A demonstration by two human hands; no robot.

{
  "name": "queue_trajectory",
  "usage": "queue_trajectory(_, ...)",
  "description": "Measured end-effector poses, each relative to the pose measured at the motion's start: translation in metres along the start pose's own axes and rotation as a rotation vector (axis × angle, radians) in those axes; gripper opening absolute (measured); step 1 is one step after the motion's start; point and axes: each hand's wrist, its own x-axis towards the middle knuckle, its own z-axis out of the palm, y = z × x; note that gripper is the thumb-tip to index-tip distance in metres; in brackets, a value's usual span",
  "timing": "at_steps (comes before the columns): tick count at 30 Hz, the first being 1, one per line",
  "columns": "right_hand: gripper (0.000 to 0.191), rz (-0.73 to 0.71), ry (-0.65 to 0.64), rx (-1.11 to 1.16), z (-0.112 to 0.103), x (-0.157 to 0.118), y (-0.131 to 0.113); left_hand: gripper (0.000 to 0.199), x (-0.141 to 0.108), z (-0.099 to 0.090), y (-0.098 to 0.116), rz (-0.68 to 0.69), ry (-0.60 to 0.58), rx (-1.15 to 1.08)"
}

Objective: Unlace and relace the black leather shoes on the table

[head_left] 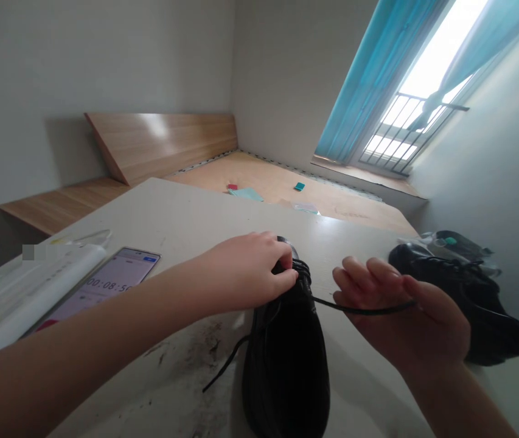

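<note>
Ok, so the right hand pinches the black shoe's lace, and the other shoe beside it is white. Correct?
No: the other shoe is black, not white, as the head view shows. The right hand does pinch the lace of the black shoe.

The shoe (286, 365) I hold looks like black leather, a little glossy, and the lace (364, 309) is a thin black cord. The table top (204, 213) is pale and matt, rough where dark stains lie. The bed frame (159, 143) is smooth light wood, and the curtain (369, 79) is thin blue cloth.
</note>
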Motion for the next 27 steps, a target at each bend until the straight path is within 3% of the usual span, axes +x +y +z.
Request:
queue_trajectory(4,0.039,0.081,-0.377,-0.007,0.002,-0.004,0.0,0.027,0.001,0.0,-0.002,0.0,-0.052,-0.101)
queue_trajectory(6,0.055,0.138,-0.415,-0.047,0.002,-0.004,0.003,0.031,0.003,0.0,-0.002,-0.015,-0.058,-0.156)
queue_trajectory(8,0.056,0.13,-0.261,-0.24,0.001,-0.001,0.007,0.033,0.004,-0.002,-0.002,-0.032,-0.072,-0.226)
queue_trajectory(11,0.03,0.026,0.138,-0.687,-0.003,0.004,0.016,0.035,0.007,-0.007,-0.001,-0.046,-0.054,-0.398)
queue_trajectory(13,0.019,-0.007,0.263,-0.864,-0.007,0.007,0.021,0.034,0.007,-0.012,0.001,-0.009,0.015,-0.578)
queue_trajectory(17,0.018,0.047,0.218,-0.899,-0.01,0.009,0.027,0.036,0.0,-0.026,0.007,0.144,0.212,-0.914)
queue_trajectory(20,0.014,0.048,0.19,-0.879,-0.009,0.008,0.029,0.041,-0.012,-0.04,0.012,0.256,0.286,-0.96)
queue_trajectory(24,0.014,0.032,0.14,-0.924,-0.005,0.009,0.03,0.055,-0.025,-0.051,0.017,0.281,0.292,-0.736)
queue_trajectory(27,0.011,-0.067,0.055,-1.145,-0.004,0.011,0.027,0.055,-0.023,-0.046,0.017,0.22,0.205,-0.506)
